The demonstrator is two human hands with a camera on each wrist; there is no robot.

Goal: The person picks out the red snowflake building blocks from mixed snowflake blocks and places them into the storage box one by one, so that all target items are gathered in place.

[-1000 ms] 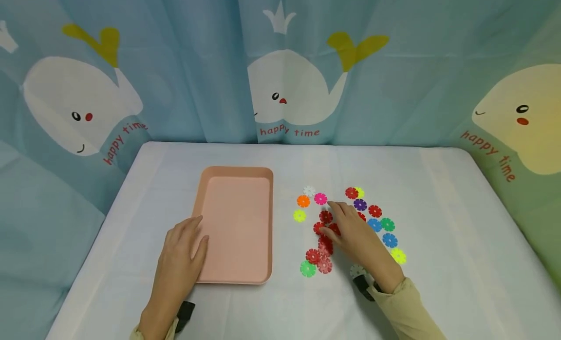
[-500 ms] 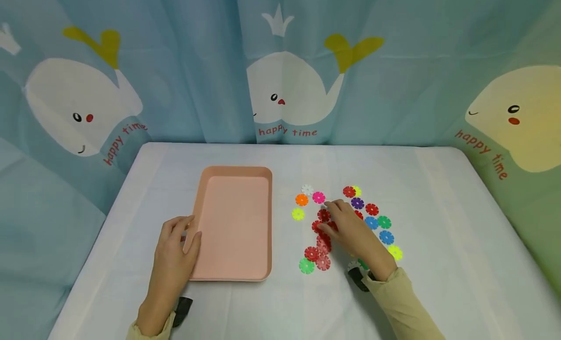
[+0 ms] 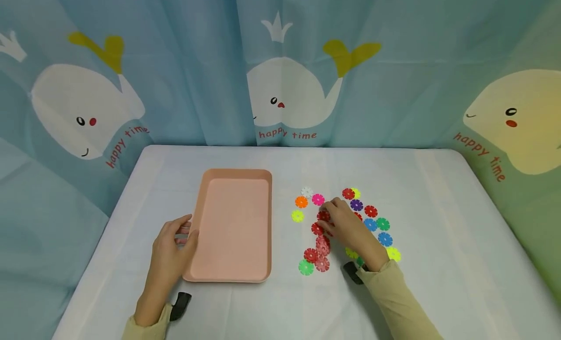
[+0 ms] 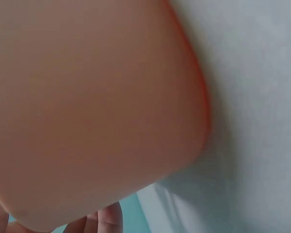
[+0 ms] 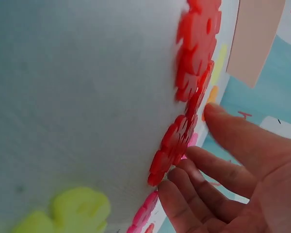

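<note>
The left hand (image 3: 168, 247) swaps reaching over the pink tray (image 3: 236, 228) for gripping its left rim (steadier, I'd judge); farther on, the right hand (image 3: 348, 228) draws its fingers inward, thumb apart, grasping nothing visible, among red snowflake discs (image 3: 323, 243) right of the tray.

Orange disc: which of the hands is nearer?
Right. The right hand is at the red discs, just to the right of the orange disc; the left hand is at the pink tray's left rim, across the tray from it.
</note>
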